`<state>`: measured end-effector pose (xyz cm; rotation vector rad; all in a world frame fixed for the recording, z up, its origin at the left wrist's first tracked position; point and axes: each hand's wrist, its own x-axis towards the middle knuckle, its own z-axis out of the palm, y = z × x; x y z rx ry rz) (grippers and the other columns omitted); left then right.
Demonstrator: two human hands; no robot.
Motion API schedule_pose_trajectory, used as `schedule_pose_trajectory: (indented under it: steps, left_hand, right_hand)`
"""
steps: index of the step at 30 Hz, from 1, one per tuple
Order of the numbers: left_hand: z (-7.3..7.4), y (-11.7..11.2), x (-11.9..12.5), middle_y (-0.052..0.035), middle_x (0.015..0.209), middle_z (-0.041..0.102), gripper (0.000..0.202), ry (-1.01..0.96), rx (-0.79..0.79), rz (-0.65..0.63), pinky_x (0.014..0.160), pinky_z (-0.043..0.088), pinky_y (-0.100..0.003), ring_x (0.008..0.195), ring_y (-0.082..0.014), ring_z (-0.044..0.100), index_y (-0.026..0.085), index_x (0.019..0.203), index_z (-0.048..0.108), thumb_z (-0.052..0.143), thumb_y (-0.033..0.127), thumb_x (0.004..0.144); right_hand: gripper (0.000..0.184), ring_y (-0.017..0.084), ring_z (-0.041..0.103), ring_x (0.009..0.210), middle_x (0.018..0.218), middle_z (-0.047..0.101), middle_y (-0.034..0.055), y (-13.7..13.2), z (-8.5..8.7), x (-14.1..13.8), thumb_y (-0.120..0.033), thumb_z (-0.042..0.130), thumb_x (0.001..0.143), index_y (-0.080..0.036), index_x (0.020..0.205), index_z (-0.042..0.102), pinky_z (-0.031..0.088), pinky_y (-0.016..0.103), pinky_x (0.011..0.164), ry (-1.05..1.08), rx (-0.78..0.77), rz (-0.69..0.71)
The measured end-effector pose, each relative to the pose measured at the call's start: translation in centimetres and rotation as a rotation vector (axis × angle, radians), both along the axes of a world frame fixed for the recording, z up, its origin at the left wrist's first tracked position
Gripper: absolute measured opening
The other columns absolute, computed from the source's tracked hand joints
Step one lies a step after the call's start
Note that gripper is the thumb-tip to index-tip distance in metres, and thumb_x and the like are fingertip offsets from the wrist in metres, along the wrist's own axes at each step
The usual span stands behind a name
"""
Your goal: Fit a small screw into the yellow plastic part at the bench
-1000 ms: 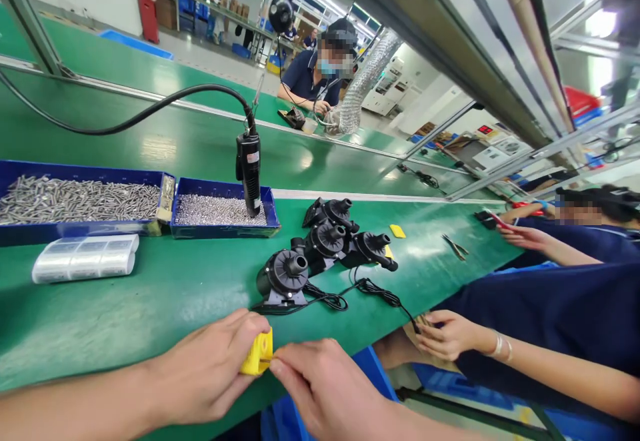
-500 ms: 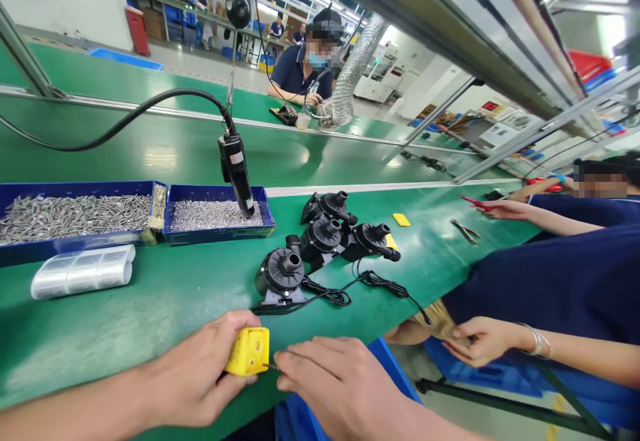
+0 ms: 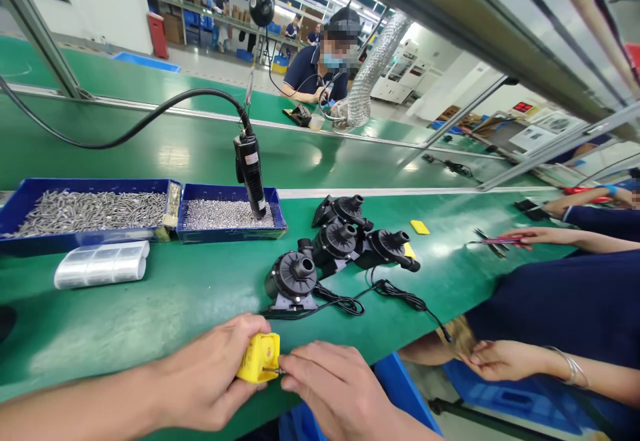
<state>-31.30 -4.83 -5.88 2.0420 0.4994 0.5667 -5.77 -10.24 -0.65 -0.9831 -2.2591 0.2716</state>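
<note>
Over the front edge of the bench, my left hand [image 3: 215, 371] is closed around a small yellow plastic box [image 3: 259, 360], its open-looking face turned right. My right hand [image 3: 343, 381] pinches a thin metal shaft [image 3: 271, 370] whose tip reaches into the lower part of that face. The far end of the shaft is hidden in my fingers, so its kind cannot be told. Just beyond my hands stands a black pump [image 3: 295, 274] with a round ribbed cover. Several like pumps [image 3: 335, 238] cluster behind it, with bundled black cables [image 3: 400, 294].
Blue trays hold long screws [image 3: 100, 211] and small metal parts [image 3: 215, 214]. A black electric screwdriver [image 3: 249, 171] hangs above. A label roll [image 3: 103, 264] lies left, a yellow piece [image 3: 419, 227] right. At right, a co-worker's hand [image 3: 535, 236] holds a red-handled tool. A blue bin [image 3: 403, 388] is below.
The view has swung left, so the bench things sit further right. More of the shaft shows against the yellow box's face. The co-worker's red-handled tool now overlaps the pliers on the bench.
</note>
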Motion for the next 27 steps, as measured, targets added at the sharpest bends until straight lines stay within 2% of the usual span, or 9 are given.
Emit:
schedule_pose_trajectory:
  steps: [3, 8, 11, 13, 16, 20, 24, 25, 27]
  left_hand:
    - [-0.1, 0.0, 0.0, -0.0119, 0.132, 0.059, 0.054, -0.023, 0.019, -0.009, 0.089, 0.060, -0.040, 0.104, -0.0271, 0.066, 0.032, 0.147, 0.025, 0.052, 0.021, 0.101]
    - [0.2, 0.1, 0.5, -0.0147, 0.134, 0.057, 0.058, -0.021, 0.043, -0.017, 0.093, 0.062, -0.048, 0.110, -0.0328, 0.065, 0.030, 0.148, 0.023, 0.050, 0.018, 0.099]
    - [0.6, 0.0, 0.9, -0.0164, 0.128, 0.058, 0.057, -0.001, 0.104, -0.022, 0.090, 0.063, -0.053, 0.107, -0.0355, 0.062, 0.027, 0.148, 0.022, 0.046, 0.014, 0.099]
    - [0.7, -0.1, 1.2, -0.0177, 0.125, 0.059, 0.057, 0.010, 0.159, -0.021, 0.087, 0.064, -0.055, 0.103, -0.0363, 0.060, 0.024, 0.149, 0.020, 0.045, 0.012, 0.098]
    - [0.8, -0.3, 1.6, -0.0190, 0.122, 0.060, 0.060, 0.025, 0.233, -0.022, 0.083, 0.063, -0.054, 0.098, -0.0361, 0.059, 0.021, 0.149, 0.019, 0.044, 0.009, 0.096]
    - [1.2, -0.5, 2.0, -0.0199, 0.119, 0.061, 0.060, 0.037, 0.274, -0.013, 0.079, 0.063, -0.048, 0.096, -0.0355, 0.059, 0.018, 0.149, 0.018, 0.042, 0.007, 0.095]
    - [0.9, -0.7, 2.0, -0.0197, 0.117, 0.062, 0.060, 0.014, 0.309, 0.025, 0.080, 0.064, -0.052, 0.094, -0.0362, 0.059, 0.018, 0.149, 0.018, 0.041, 0.007, 0.095]
    - [0.4, -0.8, 2.0, -0.0203, 0.119, 0.062, 0.062, -0.005, 0.319, 0.037, 0.082, 0.064, -0.053, 0.096, -0.0365, 0.060, 0.018, 0.152, 0.017, 0.041, 0.007, 0.096]
    - [-1.0, -1.0, 1.9, -0.0228, 0.127, 0.061, 0.068, -0.053, 0.327, 0.065, 0.090, 0.063, -0.054, 0.105, -0.0375, 0.062, 0.019, 0.158, 0.013, 0.042, 0.009, 0.098]
  right_hand:
    - [0.025, 0.015, 0.066, 0.071, 0.093, 0.075, 0.0043, -0.1, 0.4, 0.4, -0.019, 0.046, 0.122, -0.012, 0.118, 0.070, 0.050, 0.031, 0.060, -0.137, 0.073, 0.015]
    - [0.027, 0.022, 0.074, 0.088, 0.102, 0.078, 0.0108, -0.6, 2.1, 0.8, -0.004, 0.051, 0.108, -0.007, 0.114, 0.077, 0.059, 0.035, 0.074, -0.651, 0.510, 0.116]
    - [0.025, 0.022, 0.066, 0.071, 0.089, 0.073, 0.0110, -0.4, 2.6, 0.4, -0.004, 0.054, 0.099, -0.008, 0.102, 0.078, 0.053, 0.034, 0.059, -0.795, 0.522, 0.142]
    - [0.021, 0.021, 0.056, 0.059, 0.076, 0.064, 0.0076, -0.2, 2.5, 0.2, -0.002, 0.056, 0.094, -0.011, 0.089, 0.075, 0.042, 0.036, 0.049, -0.809, 0.465, 0.157]
    - [0.030, 0.021, 0.049, 0.054, 0.070, 0.055, 0.0035, 0.1, 1.7, 0.3, -0.003, 0.049, 0.099, -0.017, 0.078, 0.063, 0.031, 0.039, 0.049, -0.670, 0.267, 0.120]
    - [0.036, 0.018, 0.046, 0.056, 0.070, 0.051, -0.0014, -0.1, 0.6, 0.3, -0.012, 0.041, 0.112, -0.021, 0.079, 0.053, 0.030, 0.038, 0.055, -0.402, -0.136, 0.036]
    - [0.033, 0.013, 0.044, 0.054, 0.067, 0.048, -0.0048, -0.2, 0.8, 0.1, -0.018, 0.051, 0.108, -0.021, 0.077, 0.043, 0.031, 0.031, 0.055, -0.186, -0.560, -0.067]
    - [0.033, 0.012, 0.045, 0.055, 0.067, 0.049, -0.0052, -0.2, 1.0, 0.2, -0.017, 0.054, 0.106, -0.021, 0.076, 0.043, 0.032, 0.030, 0.055, -0.178, -0.602, -0.094]
    - [0.033, 0.013, 0.050, 0.055, 0.066, 0.053, -0.0058, 0.0, 1.3, 0.6, -0.015, 0.066, 0.101, -0.021, 0.075, 0.047, 0.030, 0.031, 0.054, -0.271, -0.559, -0.098]
